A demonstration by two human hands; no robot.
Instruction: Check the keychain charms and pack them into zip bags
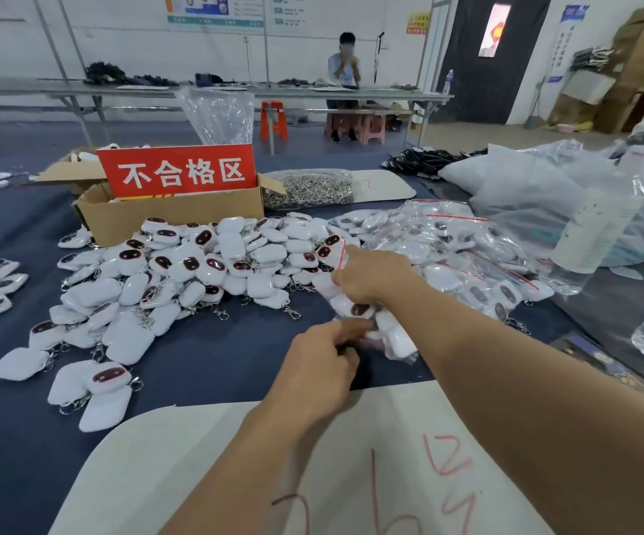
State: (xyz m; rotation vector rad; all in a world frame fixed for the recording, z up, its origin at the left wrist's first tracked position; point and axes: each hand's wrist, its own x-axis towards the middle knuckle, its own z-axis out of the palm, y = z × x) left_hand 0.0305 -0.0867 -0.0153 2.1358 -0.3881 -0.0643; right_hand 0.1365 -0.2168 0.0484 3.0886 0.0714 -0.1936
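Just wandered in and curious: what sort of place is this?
Probably a factory packing and inspection floor: a heap of identical white keychain charms on the work table, filled zip bags piled beside it, and a cardboard box holding a red sign.

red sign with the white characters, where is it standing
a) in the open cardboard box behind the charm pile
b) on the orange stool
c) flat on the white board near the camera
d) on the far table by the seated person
A: the red sign stands upright out of the open cardboard box, just behind the pile of loose charms.
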